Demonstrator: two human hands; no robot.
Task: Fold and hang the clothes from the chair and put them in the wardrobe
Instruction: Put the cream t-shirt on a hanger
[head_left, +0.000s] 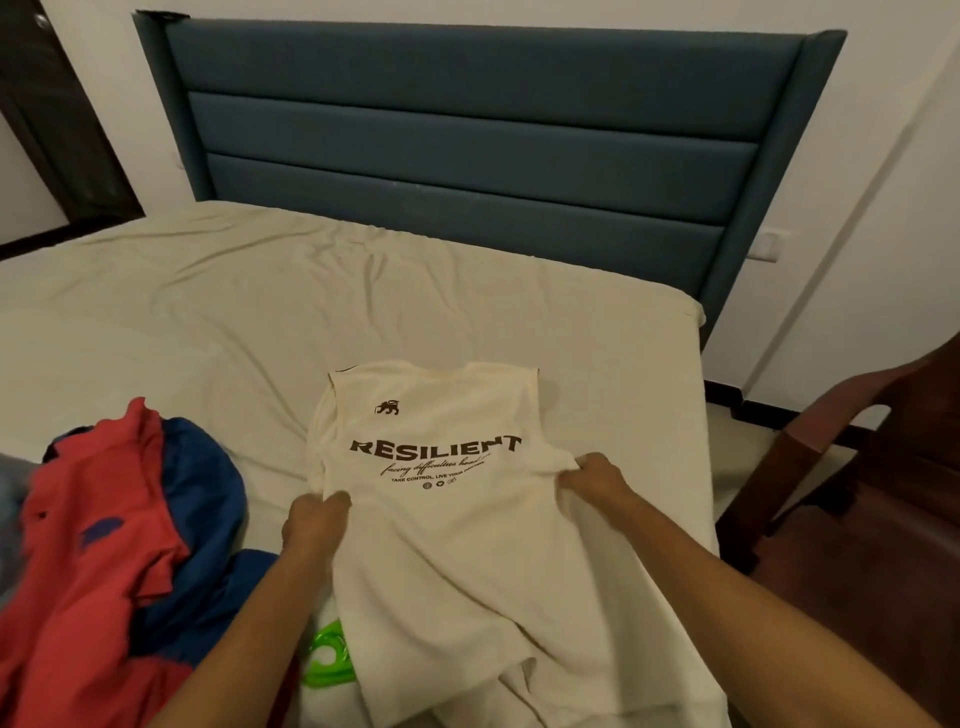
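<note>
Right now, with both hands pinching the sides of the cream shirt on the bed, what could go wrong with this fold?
1. The cream shirt hangs bunched at its lower hem near the bed's edge, so folding now may trap creases.
2. The green hanger lies partly under the shirt; the fabric could snag or drag it.
3. The left hand and right hand pinch at uneven heights, so the fold may come out skewed.

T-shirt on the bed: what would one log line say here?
step: folding | T-shirt: on bed | left hand: pinches side | right hand: pinches side
</note>
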